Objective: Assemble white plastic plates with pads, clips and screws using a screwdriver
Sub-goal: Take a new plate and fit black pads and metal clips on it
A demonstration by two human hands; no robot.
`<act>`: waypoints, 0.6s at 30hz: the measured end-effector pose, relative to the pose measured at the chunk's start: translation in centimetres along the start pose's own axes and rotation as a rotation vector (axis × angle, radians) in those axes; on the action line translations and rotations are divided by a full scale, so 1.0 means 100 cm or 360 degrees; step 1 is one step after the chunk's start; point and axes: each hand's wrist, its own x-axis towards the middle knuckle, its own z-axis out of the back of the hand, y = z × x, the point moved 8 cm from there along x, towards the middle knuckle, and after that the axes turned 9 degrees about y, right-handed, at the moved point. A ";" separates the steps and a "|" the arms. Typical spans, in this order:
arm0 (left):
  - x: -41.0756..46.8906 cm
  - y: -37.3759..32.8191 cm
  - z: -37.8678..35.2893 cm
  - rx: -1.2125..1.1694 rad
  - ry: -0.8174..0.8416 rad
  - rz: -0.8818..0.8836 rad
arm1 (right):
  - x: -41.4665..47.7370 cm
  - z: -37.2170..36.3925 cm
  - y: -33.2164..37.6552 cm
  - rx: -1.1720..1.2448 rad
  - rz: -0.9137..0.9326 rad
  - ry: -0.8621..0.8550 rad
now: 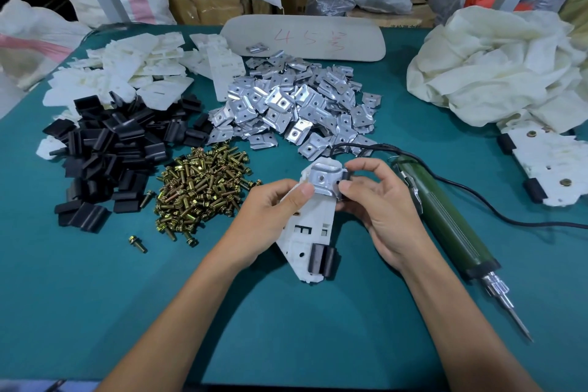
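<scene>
- Evidently clip-seating: left hand (270, 204) gripped white plate (313, 226), right hand (378, 200) pinched metal clip (324, 180) onto it
- Next move likely needed a screw (203, 181), then the screwdriver (445, 219)

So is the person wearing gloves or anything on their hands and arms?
No gloves. The left hand and right hand are bare, with short, plain nails and no rings that I can see. The left forearm and right forearm are bare too, down to the picture's bottom edge: no sleeves, watch or bracelet.
</scene>
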 end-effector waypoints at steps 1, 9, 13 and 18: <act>0.000 0.000 -0.001 0.0028 0.0010 -0.0003 | -0.001 0.000 0.001 -0.0003 0.0003 0.0006; -0.003 0.010 -0.014 0.0221 0.0100 0.0109 | -0.003 -0.009 0.007 -0.0110 0.0042 0.0131; -0.003 0.002 -0.014 0.0146 0.0126 0.0076 | -0.004 -0.012 0.009 -0.0113 0.0075 0.0141; -0.002 0.003 -0.014 0.0122 0.0112 0.0104 | -0.004 -0.013 0.010 -0.0093 0.0096 0.0148</act>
